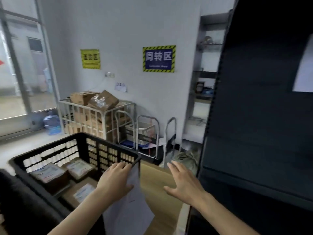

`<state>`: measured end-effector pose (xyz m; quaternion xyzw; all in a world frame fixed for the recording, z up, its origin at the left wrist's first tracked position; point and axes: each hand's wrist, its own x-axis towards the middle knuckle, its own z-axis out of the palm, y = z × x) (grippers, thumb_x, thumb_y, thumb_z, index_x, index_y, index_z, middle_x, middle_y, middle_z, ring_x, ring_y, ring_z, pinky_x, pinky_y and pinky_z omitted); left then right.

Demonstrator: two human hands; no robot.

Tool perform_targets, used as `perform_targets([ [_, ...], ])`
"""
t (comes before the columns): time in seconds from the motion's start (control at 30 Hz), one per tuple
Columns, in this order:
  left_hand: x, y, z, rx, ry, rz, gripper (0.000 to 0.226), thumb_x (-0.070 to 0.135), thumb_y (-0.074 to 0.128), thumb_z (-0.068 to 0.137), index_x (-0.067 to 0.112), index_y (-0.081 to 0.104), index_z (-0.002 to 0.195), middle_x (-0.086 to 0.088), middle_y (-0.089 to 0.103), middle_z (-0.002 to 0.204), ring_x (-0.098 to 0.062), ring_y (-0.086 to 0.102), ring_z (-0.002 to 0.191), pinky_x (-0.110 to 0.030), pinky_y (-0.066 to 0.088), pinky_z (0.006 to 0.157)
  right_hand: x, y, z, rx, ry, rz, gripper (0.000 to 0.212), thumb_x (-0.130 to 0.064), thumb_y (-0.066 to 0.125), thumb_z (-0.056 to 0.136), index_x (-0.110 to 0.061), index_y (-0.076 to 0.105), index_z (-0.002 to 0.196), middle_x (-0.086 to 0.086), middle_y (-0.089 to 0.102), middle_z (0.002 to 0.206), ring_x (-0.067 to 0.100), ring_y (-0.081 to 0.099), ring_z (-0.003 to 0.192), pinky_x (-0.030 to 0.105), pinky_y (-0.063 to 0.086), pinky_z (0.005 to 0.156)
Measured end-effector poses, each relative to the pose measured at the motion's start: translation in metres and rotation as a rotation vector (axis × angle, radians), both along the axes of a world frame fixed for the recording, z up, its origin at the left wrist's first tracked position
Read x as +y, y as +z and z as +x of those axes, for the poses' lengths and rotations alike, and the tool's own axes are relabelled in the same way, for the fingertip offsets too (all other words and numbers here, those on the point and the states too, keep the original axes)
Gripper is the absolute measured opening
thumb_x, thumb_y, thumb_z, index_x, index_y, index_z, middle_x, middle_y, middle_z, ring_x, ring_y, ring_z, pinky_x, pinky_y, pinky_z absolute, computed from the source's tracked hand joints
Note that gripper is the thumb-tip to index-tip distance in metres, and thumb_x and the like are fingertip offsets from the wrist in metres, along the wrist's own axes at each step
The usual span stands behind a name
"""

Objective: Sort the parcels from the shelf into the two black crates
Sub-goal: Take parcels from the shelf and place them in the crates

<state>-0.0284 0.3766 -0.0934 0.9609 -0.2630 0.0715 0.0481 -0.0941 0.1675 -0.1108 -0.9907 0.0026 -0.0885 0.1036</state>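
At lower centre, the left hand (116, 180) is gripping a flat white parcel (130, 206) hanging lengthwise against the black crate (50, 148) rim, while the right hand (184, 182) is hovering open-fingered beside it.

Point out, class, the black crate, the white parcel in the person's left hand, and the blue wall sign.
black crate (108, 145): head view, on its far top rim.
white parcel (130, 212): head view, on its flat lower face.
left hand (115, 182): head view, on its back.
blue wall sign (158, 58): head view, on its middle.
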Motion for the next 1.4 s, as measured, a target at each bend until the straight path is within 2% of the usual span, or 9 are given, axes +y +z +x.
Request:
perform_targets([
  [0.2,-0.099,0.006,-0.024,0.012,-0.153,0.01,0.069,0.048,0.056,0.086,0.024,0.028,0.144,0.004,0.04,0.142,-0.017,0.034,0.133,-0.029,0.036,0.105,-0.09,0.008,-0.065,0.025,-0.165,0.011,0.078,-0.047,0.052,0.089,-0.019,0.013,0.15,0.002,0.008,0.158,0.018,0.007,0.145,0.032,0.012,0.117],
  [0.47,-0.232,0.024,-0.084,-0.026,-0.311,0.002,0.054,0.044,0.056,0.084,0.019,0.043,0.13,0.001,0.049,0.127,-0.02,0.041,0.125,-0.029,0.038,0.1,-0.205,0.018,-0.162,0.003,-0.35,0.054,0.073,-0.045,0.05,0.09,-0.02,0.014,0.149,0.001,0.008,0.157,0.017,0.008,0.145,0.03,0.014,0.116],
  [0.77,-0.365,0.032,-0.152,-0.007,-0.418,-0.04,0.064,0.042,0.053,0.089,0.019,0.028,0.143,-0.001,0.037,0.142,-0.021,0.028,0.136,-0.03,0.03,0.108,-0.314,0.025,-0.248,0.012,-0.479,0.04,0.073,-0.045,0.051,0.091,-0.019,0.015,0.149,0.003,0.011,0.157,0.018,0.013,0.144,0.031,0.018,0.115],
  [1.07,-0.455,0.039,-0.196,0.011,-0.51,-0.081,0.059,0.038,0.052,0.09,0.016,0.034,0.141,-0.003,0.042,0.14,-0.022,0.031,0.134,-0.03,0.033,0.105,-0.386,0.034,-0.306,0.016,-0.611,0.036,0.072,-0.044,0.051,0.091,-0.016,0.018,0.148,0.004,0.017,0.155,0.02,0.019,0.142,0.031,0.024,0.112],
  [1.3,-0.506,0.043,-0.198,0.041,-0.556,-0.09,0.059,0.04,0.052,0.09,0.016,0.034,0.141,-0.004,0.043,0.139,-0.023,0.032,0.133,-0.032,0.035,0.104,-0.417,0.042,-0.322,-0.034,-0.715,0.07,0.07,-0.044,0.054,0.089,-0.016,0.025,0.146,0.002,0.027,0.15,0.021,0.036,0.132,0.033,0.038,0.104],
  [1.4,-0.525,0.041,-0.195,0.066,-0.592,-0.104,0.059,0.041,0.051,0.09,0.016,0.035,0.141,-0.005,0.043,0.139,-0.024,0.033,0.132,-0.033,0.037,0.103,-0.426,0.045,-0.323,-0.04,-0.749,0.063,0.07,-0.043,0.053,0.089,-0.015,0.025,0.146,0.004,0.027,0.151,0.022,0.035,0.134,0.035,0.038,0.105],
])
